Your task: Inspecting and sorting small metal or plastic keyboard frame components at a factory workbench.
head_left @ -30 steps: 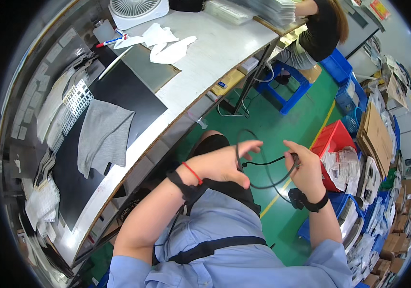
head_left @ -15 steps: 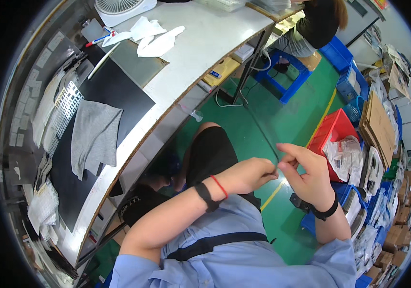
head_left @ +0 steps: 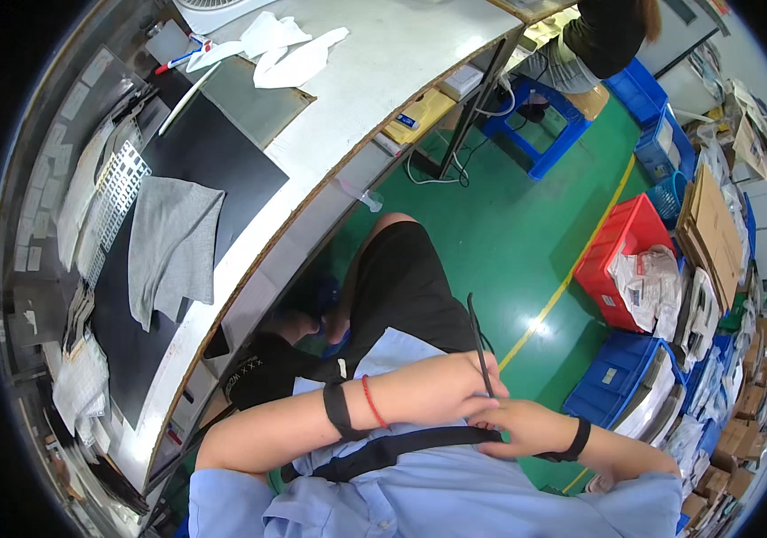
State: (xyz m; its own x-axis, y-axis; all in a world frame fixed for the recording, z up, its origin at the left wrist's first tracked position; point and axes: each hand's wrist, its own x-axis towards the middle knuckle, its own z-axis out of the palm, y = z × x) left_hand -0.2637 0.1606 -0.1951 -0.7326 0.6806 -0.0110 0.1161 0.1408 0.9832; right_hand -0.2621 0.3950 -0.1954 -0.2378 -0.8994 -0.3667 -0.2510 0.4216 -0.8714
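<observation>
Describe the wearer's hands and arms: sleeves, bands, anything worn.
Left hand: ungloved; thin red cord bracelet, broader black band behind it. Right hand: ungloved; black wristband. Both arms: short, light-blue sleeves.

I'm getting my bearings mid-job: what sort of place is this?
Probably a factory workshop or packing area: there's a long workbench, a green floor marked with a yellow line, and piled cardboard boxes at the picture's right.
</observation>
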